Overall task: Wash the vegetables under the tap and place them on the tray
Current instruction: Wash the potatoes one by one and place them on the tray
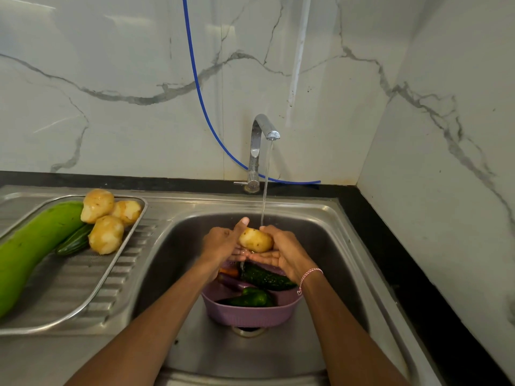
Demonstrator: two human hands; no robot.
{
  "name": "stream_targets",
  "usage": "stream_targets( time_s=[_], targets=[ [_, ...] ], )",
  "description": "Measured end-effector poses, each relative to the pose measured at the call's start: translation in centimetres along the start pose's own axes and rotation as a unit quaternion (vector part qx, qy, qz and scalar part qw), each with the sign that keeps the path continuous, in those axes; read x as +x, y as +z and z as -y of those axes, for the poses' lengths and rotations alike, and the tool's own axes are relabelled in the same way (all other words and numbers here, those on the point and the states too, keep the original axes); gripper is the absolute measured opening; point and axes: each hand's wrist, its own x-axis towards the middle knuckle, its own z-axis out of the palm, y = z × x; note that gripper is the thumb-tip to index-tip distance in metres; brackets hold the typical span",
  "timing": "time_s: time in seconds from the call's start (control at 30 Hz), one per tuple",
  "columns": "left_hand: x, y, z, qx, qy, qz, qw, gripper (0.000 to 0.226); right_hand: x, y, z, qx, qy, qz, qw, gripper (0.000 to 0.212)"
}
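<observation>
A yellow potato (pixel 255 240) is held over the sink between both hands, just below the running water from the chrome tap (pixel 260 140). My left hand (pixel 223 243) cups it from the left with the thumb up along its side. My right hand (pixel 284 250) cups it from the right and beneath. Under the hands a purple basket (pixel 250 313) holds cucumbers (pixel 264 278), a purple eggplant and something orange. On the steel tray (pixel 83 291) at the left lie three potatoes (pixel 106 234), a big green gourd (pixel 33 243) and a dark cucumber (pixel 73 242).
The steel sink (pixel 328 246) has a drain just in front of the basket. A blue hose (pixel 200 93) hangs down the marble wall behind the tap. A black counter edge (pixel 390 260) runs along the right side.
</observation>
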Motion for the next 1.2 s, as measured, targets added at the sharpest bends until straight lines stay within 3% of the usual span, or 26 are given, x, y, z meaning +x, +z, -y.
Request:
stream_targets(
  time_s=[0.13,0.23,0.37,0.47,0.57,0.63,0.7,0.77,0.97,1.2],
  targets=[
    [-0.8,-0.3,0.1,0.111,-0.025,0.005,0.993,0.075,-1.1,-0.1,-0.1,-0.109,-0.006,0.011,0.994,0.053],
    [-1.8,-0.3,0.2,0.194,-0.016,0.032,0.98,0.07,-1.5,0.0,-0.4,-0.13,-0.021,-0.02,0.991,0.057],
    [-2.6,-0.6,0.1,0.204,-0.016,0.083,0.975,0.055,-2.6,-0.2,0.0,-0.202,-0.036,0.011,0.979,0.05],
    [-3.0,-1.2,0.4,0.186,-0.018,0.064,0.98,0.052,-3.6,0.3,0.9,-0.296,-0.073,0.032,0.952,0.038],
    [-3.3,-2.3,0.2,0.159,0.023,0.045,0.986,0.029,-4.3,1.5,2.2,-0.431,-0.127,0.027,0.893,0.039],
    [-3.2,-3.2,-0.3,0.204,0.086,0.038,0.974,0.018,-4.9,2.3,3.4,-0.547,-0.181,0.02,0.817,0.042],
    [-3.6,-4.0,-1.0,0.261,0.149,0.037,0.953,0.017,-5.4,3.1,4.6,-0.65,-0.226,-0.001,0.725,0.048],
    [-4.6,-4.7,-2.0,0.28,0.185,0.054,0.941,0.024,-6.0,3.8,5.6,-0.679,-0.26,-0.021,0.686,0.055],
    [-6.5,-5.9,-4.7,0.196,0.222,0.085,0.951,0.041,-7.2,5.1,7.8,-0.633,-0.313,-0.085,0.703,0.06],
    [-7.7,-7.0,-6.9,0.172,0.283,0.002,0.944,0.05,-9.0,6.5,7.4,-0.42,-0.413,-0.182,0.788,0.063]
  ],
)
